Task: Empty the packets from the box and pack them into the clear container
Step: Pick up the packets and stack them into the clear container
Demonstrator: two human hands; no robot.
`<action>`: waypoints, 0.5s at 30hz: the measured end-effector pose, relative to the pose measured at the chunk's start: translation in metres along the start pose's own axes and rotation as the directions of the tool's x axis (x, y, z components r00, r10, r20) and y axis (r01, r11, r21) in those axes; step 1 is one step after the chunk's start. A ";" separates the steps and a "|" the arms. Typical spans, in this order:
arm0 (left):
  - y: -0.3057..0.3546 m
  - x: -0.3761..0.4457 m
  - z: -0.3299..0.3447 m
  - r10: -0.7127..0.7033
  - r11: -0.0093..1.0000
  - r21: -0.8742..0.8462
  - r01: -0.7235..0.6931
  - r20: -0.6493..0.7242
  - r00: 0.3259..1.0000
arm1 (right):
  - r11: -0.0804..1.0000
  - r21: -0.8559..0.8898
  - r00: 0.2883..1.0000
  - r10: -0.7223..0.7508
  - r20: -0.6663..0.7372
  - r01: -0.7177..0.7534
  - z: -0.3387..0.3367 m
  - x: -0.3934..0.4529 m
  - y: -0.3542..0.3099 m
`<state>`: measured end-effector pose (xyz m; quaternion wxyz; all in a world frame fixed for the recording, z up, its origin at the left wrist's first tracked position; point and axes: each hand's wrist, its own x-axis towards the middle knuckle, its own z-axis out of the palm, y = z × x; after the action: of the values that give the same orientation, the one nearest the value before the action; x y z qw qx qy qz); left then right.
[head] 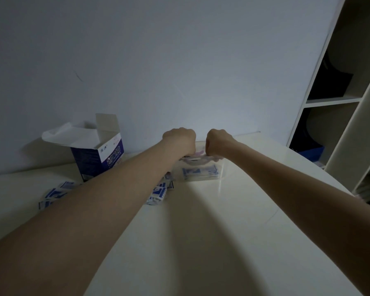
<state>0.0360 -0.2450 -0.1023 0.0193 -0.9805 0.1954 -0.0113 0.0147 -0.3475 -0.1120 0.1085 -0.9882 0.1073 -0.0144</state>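
Head view: both fists work at the top of the clear plastic container [201,173] far centre; left hand [179,139] and right hand [217,142] curl over its rim, what they pinch hidden; best press packets flat and even; blue-and-white packets [158,192] lie loose at left; the open blue cardboard box [94,154] stands far left.

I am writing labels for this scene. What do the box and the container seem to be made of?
The box looks like thin printed cardboard: matte, with folded flaps standing open. The container looks like clear hard plastic, probably glossy: blue packets show through its wall.
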 end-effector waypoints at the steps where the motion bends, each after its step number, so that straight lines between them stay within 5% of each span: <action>1: 0.001 0.001 0.000 0.012 1.000 0.024 -0.013 0.011 1.000 | 1.000 -0.004 1.000 0.000 0.004 0.000 0.001 0.001 0.001; 15: 0.008 -0.002 -0.002 0.058 0.982 0.166 -0.087 0.172 0.983 | 0.991 -0.112 0.995 -0.060 0.074 0.068 0.000 -0.001 -0.002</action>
<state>0.0309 -0.2512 -0.1002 0.1210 -0.9649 0.2268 0.0543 0.0137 -0.3451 -0.1118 0.0547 -0.9956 0.0724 0.0233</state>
